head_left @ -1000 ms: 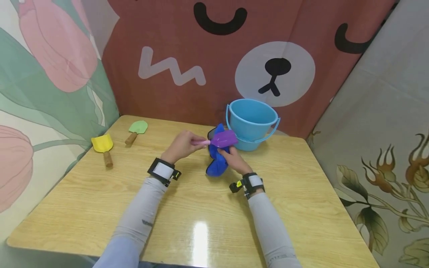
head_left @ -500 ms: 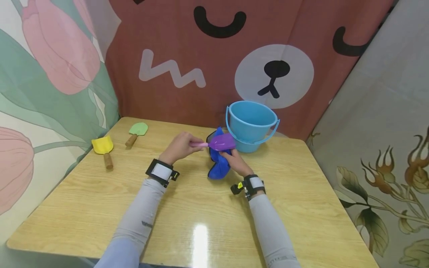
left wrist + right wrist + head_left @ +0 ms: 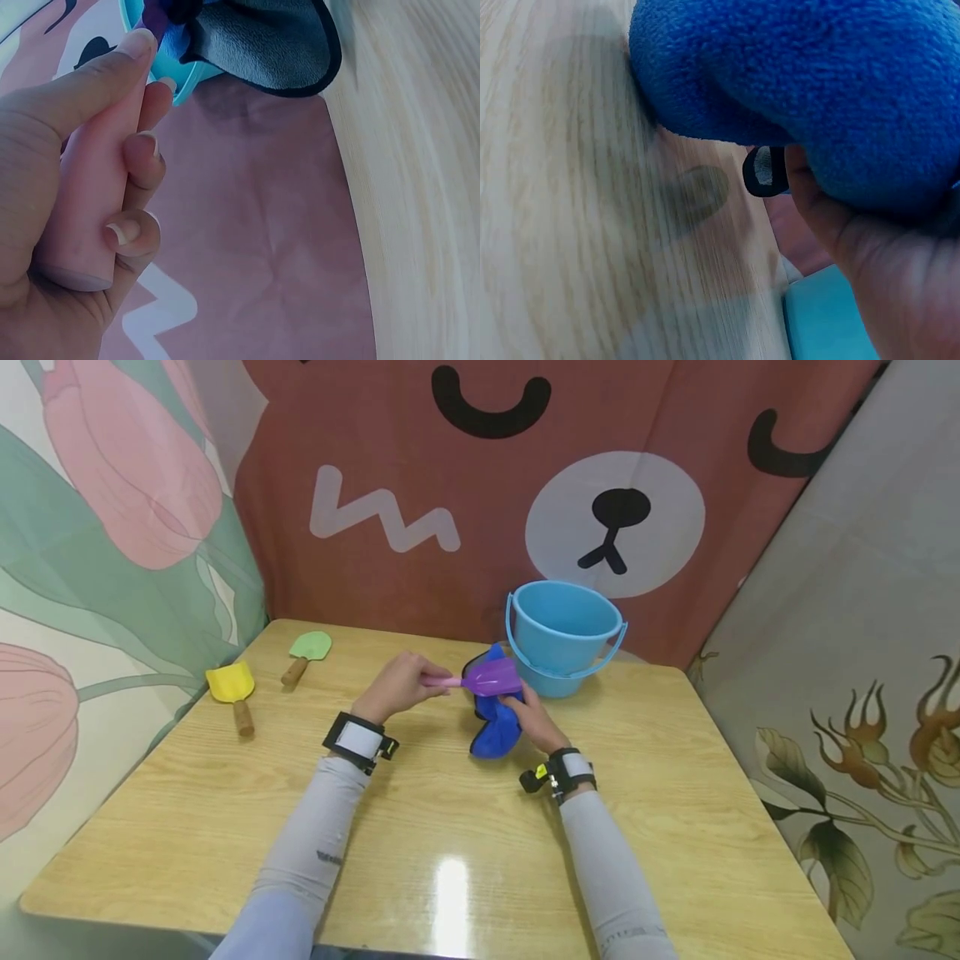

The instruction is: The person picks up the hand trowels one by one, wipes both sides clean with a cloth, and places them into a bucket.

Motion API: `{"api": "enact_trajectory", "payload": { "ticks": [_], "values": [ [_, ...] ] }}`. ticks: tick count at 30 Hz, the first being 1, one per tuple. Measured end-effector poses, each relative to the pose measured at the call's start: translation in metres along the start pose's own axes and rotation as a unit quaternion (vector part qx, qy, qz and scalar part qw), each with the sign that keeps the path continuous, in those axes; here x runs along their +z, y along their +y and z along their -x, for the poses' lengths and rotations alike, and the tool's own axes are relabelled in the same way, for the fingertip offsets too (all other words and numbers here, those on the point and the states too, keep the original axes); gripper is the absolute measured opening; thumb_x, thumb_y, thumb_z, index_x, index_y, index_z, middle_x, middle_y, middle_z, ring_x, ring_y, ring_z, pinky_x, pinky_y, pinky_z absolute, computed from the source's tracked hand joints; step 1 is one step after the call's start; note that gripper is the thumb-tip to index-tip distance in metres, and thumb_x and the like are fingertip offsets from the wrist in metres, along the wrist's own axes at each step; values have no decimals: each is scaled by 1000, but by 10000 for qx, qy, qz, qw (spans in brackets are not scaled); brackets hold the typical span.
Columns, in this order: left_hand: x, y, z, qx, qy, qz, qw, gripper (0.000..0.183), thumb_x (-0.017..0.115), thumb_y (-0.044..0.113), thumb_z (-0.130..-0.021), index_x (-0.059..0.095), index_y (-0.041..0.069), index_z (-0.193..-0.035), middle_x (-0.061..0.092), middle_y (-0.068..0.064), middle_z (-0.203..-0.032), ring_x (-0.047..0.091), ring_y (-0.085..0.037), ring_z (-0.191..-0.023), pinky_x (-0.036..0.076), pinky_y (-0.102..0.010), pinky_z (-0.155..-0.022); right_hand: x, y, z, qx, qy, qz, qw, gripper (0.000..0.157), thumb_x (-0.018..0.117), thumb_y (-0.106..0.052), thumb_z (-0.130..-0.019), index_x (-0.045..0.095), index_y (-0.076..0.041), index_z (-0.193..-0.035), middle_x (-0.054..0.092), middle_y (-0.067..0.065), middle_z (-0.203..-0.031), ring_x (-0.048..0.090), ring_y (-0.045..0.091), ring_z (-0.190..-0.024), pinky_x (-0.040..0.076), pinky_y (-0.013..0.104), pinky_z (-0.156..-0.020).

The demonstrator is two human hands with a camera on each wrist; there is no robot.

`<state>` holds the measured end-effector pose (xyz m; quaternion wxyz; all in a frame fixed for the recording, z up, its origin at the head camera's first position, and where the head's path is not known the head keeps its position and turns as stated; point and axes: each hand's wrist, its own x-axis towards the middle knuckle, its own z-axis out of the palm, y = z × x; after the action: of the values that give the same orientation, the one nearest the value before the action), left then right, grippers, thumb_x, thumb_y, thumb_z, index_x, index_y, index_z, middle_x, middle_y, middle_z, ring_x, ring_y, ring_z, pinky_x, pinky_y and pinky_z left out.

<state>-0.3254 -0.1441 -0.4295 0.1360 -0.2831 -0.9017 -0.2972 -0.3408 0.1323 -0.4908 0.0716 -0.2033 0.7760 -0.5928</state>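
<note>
My left hand [image 3: 396, 687] grips the pink handle [image 3: 97, 187] of a toy shovel with a purple blade [image 3: 492, 677]. Fingers and thumb wrap round that handle in the left wrist view. A blue plush cloth [image 3: 497, 732] with a grey side and dark edging hangs bunched under the blade, held by my right hand [image 3: 537, 720]. Seen from the right wrist, the cloth [image 3: 802, 82] covers most of the fingers. The blade lies against the cloth, above the table.
A light blue bucket [image 3: 564, 631] with its handle lowered stands behind the right hand. On the left of the wooden table [image 3: 360, 860] lie a yellow shovel [image 3: 232, 682] and a green shovel [image 3: 311, 646], both with wooden handles. Printed curtains surround the table.
The cloth and my right hand have shifted slightly to the right along the purple blade. My left hand keeps its hold on the handle and has moved slightly left.
</note>
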Motion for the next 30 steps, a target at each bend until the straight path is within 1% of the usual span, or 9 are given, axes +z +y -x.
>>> {"api": "enact_trajectory", "payload": {
  "ticks": [4, 11, 17, 23, 24, 27, 30],
  "values": [
    [-1, 0, 0, -23, 14, -32, 10000, 25, 84, 24, -86, 81, 9, -106, 79, -6, -100, 70, -17, -83, 56, -36, -74, -4, 2, 0, 10, 78, -29, 10000, 59, 49, -28, -105, 31, -19, -160, 35, 10, -163, 31, 32, -151, 23, 54, -122],
    [-2, 0, -1, -27, -4, -85, 10000, 26, 84, 25, -86, 81, 8, -106, 79, -6, -100, 71, -18, -85, 56, -37, -76, -11, 4, 1, 123, 17, -185, 9998, 59, 49, -30, -105, 31, -23, -161, 34, 8, -164, 29, 32, -152, 22, 56, -122],
    [-3, -1, 0, 12, -13, -175, 9998, 25, 84, 24, -86, 82, 9, -106, 79, -4, -98, 70, -17, -83, 56, -37, -75, -15, 7, 2, 118, 73, -354, 9993, 58, 49, -24, -104, 34, -18, -159, 39, 11, -161, 35, 33, -149, 25, 54, -121],
    [-4, -5, 2, 35, -3, -253, 9997, 23, 82, 25, -88, 82, 10, -105, 79, -4, -97, 71, -16, -81, 55, -36, -73, -17, 8, 2, 267, 29, -494, 9984, 57, 49, -24, -106, 32, -16, -160, 38, 13, -161, 34, 33, -149, 24, 52, -122],
    [-5, -6, 3, 54, 4, -259, 9997, 23, 82, 26, -88, 82, 10, -106, 79, -4, -98, 71, -15, -81, 55, -36, -72, -16, 3, 4, 315, 3, -518, 9982, 57, 48, -23, -106, 32, -15, -160, 37, 13, -162, 33, 33, -149, 24, 51, -122],
    [-5, -6, 4, 155, 130, -246, 9995, 23, 81, 25, -89, 82, 10, -106, 79, -5, -98, 72, -15, -81, 56, -35, -71, -15, 1, 4, 269, 30, -535, 9982, 56, 48, -22, -106, 32, -14, -160, 38, 14, -161, 35, 33, -148, 25, 51, -122],
    [-5, -5, 4, 289, 313, -220, 9988, 26, 80, 28, -90, 81, 9, -109, 79, -7, -100, 75, -19, -85, 58, -38, -75, -12, 1, 3, 258, 37, -475, 9985, 59, 49, -22, -105, 31, -13, -160, 36, 15, -162, 33, 34, -149, 25, 51, -122]
  ]
}}
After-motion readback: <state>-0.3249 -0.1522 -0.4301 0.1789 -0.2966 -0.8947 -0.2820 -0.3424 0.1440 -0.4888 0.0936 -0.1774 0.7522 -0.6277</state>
